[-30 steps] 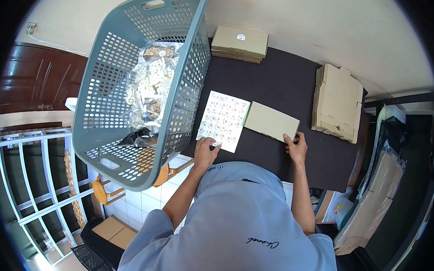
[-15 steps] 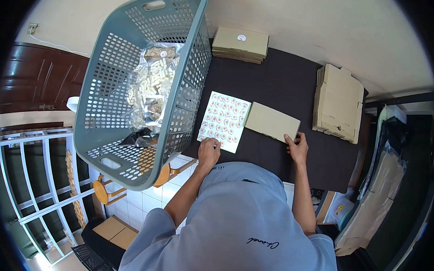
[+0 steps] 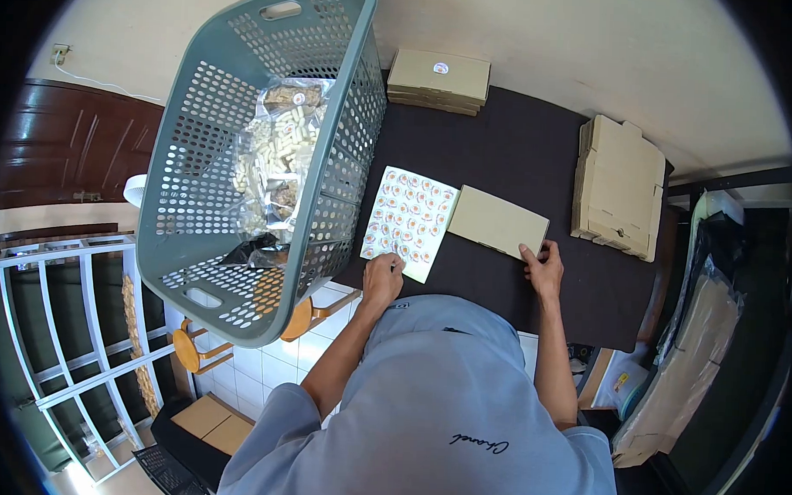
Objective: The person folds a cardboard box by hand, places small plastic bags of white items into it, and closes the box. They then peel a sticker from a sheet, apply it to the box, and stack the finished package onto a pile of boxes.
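A white sheet of round stickers (image 3: 410,215) lies on the dark table. At its near left edge is my left hand (image 3: 384,278), its fingers pressed together on the sheet; whether a sticker is between them is too small to tell. Right of the sheet, and close against it, lies a closed flat cardboard box (image 3: 499,221). My right hand (image 3: 543,268) grips the near right corner of this box, the thumb on top and the fingers at its side.
A large grey-green basket (image 3: 342,158) with clear packed bags (image 3: 281,152) stands at the left. Stacked boxes (image 3: 439,77) sit at the back, the top one with a round sticker. Flat cardboard boxes (image 3: 619,190) are piled at the right on the dark tabletop (image 3: 526,147).
The near edge of the sticker sheet has shifted very slightly toward me, with my left hand at it. My right hand stays on the box corner.
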Demonstrator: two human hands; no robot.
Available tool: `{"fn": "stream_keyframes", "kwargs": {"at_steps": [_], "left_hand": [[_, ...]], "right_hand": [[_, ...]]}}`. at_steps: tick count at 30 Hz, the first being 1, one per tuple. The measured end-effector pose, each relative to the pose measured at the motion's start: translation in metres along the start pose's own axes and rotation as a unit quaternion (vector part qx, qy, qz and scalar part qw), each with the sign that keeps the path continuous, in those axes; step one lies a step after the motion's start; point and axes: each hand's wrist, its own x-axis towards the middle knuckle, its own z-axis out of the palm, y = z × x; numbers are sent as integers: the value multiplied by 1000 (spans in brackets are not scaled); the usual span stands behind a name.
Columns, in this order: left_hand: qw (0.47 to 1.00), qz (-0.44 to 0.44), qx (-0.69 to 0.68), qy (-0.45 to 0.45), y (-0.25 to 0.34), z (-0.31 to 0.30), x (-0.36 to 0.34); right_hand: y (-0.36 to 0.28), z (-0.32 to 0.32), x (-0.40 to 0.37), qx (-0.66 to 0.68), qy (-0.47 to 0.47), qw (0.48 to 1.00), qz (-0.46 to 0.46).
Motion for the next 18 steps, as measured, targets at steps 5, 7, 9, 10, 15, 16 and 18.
{"fn": "stream_keyframes", "kwargs": {"at_steps": [5,7,9,10,15,16,18], "left_hand": [[1000,-10,-11,-24,3,-5,2],[997,-34,-23,-59,8,-9,2],[997,-37,-21,-67,9,-8,2],[996,-41,-18,-75,10,-8,2],[991,-29,-55,-119,5,-17,4],[989,-20,-65,-132,5,-18,5],[982,-30,-76,-170,14,-23,3]], "right_hand": [[3,1,2,2,0,1000,-1],[3,1,2,0,2,1000,-2],[2,1,1,3,2,1000,-3],[1,0,0,5,2,1000,-3],[2,0,0,7,3,1000,-8],[1,0,0,4,3,1000,-10],[2,0,1,-3,-4,1000,-5]]}}
